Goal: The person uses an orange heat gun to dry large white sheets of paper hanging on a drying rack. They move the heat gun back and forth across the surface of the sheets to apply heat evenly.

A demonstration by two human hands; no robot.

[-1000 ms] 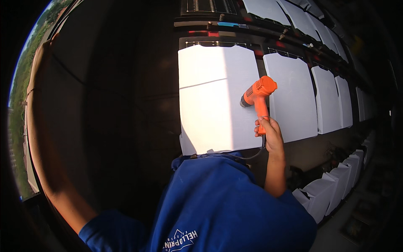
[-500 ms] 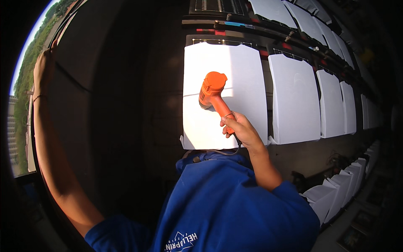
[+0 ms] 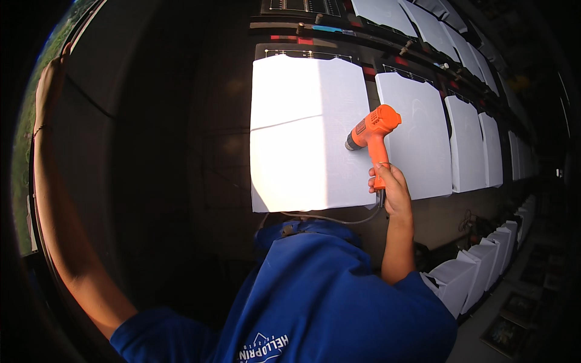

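Note:
My right hand is wrapped round the handle of an orange heat gun, its cord hanging below. The dark nozzle points left, over the right edge of the nearest white fabric piece, which lies stretched flat over a dark board. Sunlight falls on most of that piece, crossed by a thin shadow line. Far to the left, my raised left hand has its fingers closed at the dark upright edge beside the window; what they grip cannot be made out.
Other white fabric pieces lie on boards in a row to the right, with another row beyond a dark rail. At lower right stand several more white pieces. A window shows greenery at the left.
My right hand has carried the heat gun rightward, from the middle of the nearest fabric to its right edge. My left hand stays at the window edge. The view has shifted slightly.

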